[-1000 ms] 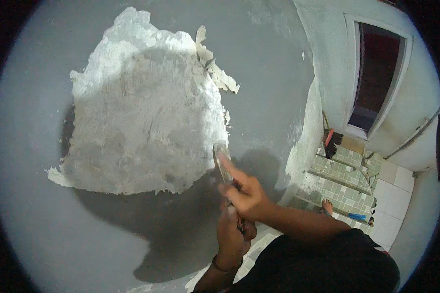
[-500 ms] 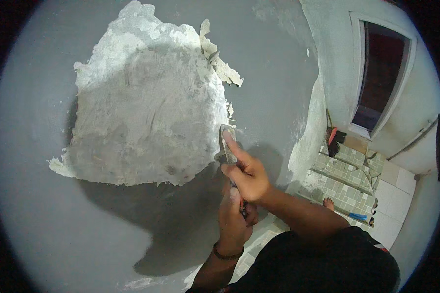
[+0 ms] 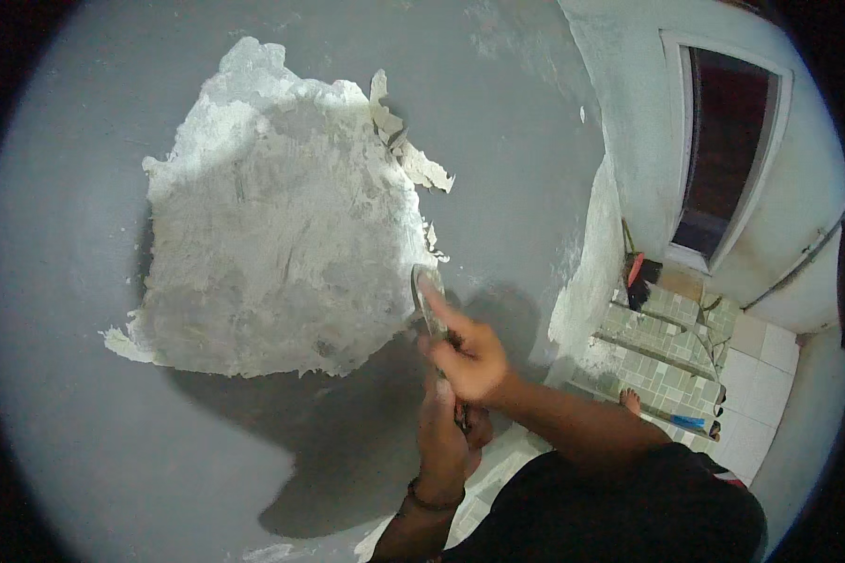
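Both my hands grip a scraper (image 3: 431,314), its blade pointing up against the grey painted wall (image 3: 207,450). My right hand (image 3: 476,358) is uppermost, closed on the tool with the index finger stretched along the blade. Below it, my left hand (image 3: 444,439) wraps the handle. The blade tip rests at the right edge of a rough bare patch (image 3: 272,235), where paint has come off. Just above the tip, a small paint curl (image 3: 433,244) stands out. Higher up, a larger loose paint flake (image 3: 427,171) hangs from the patch's edge.
Down on the right are tiled steps (image 3: 662,330), with a bare foot (image 3: 631,402) and a blue object (image 3: 688,422) on them. A red and black broom (image 3: 642,278) leans near a white-framed dark opening (image 3: 730,141). Beside the steps, the wall has another pale stripped strip (image 3: 577,291).
The wall patch and flakes sit a little lower in the picture, as the view has shifted. The scraper tip stays at about the same spot on the patch's edge, both hands still gripping.
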Motion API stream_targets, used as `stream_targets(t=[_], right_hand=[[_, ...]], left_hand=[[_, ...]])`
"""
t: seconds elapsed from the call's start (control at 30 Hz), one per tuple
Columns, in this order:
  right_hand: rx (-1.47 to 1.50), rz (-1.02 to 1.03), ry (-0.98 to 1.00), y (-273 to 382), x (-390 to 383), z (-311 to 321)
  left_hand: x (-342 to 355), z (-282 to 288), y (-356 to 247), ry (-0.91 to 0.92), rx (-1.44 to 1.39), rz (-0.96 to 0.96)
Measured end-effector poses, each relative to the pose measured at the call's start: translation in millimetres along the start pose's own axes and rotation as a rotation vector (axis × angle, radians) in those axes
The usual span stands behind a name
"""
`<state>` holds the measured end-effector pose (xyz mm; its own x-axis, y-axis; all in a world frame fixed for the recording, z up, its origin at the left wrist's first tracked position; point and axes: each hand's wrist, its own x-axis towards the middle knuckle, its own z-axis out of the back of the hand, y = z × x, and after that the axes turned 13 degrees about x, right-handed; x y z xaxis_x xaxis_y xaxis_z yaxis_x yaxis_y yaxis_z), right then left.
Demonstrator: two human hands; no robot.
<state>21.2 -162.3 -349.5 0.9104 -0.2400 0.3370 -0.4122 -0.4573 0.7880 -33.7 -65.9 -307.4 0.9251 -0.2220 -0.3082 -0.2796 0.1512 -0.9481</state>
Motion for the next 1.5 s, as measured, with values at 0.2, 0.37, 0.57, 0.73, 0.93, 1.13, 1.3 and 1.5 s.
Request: stream_targets(t=[0.2, 0.37, 0.57, 0.73, 0.93, 1.13, 1.3, 1.5], right_hand=[[0.130, -0.112, 0.022, -1, 2, 1], [0.051, -0.032, -0.015, 14, 13, 3], [0.021, -0.071, 0.051, 28, 21, 9], [0.116, -0.125, 0.012, 34, 30, 14], [0.036, -0.062, 0.067, 41, 29, 16], [0.007, -0.188, 0.127, 48, 42, 19], [0.014, -0.336, 0.095, 50, 44, 21], [0.068, 0.001, 0.131, 43, 45, 19]], left_hand=[[-4, -7, -6, -0.031, -0.019, 0.016], [5, -12, -18, -0.008, -0.081, 0.018], [9, -22, -22, -0.084, -0.039, 0.065], [13, -20, -22, 0.065, -0.103, -0.001], [15, -23, -21, -0.089, -0.095, 0.131], [14, -30, -32, -0.021, -0.113, 0.012], [22, -31, -36, -0.030, -0.136, -0.034], [20, -33, -31, 0.003, -0.154, 0.018]])
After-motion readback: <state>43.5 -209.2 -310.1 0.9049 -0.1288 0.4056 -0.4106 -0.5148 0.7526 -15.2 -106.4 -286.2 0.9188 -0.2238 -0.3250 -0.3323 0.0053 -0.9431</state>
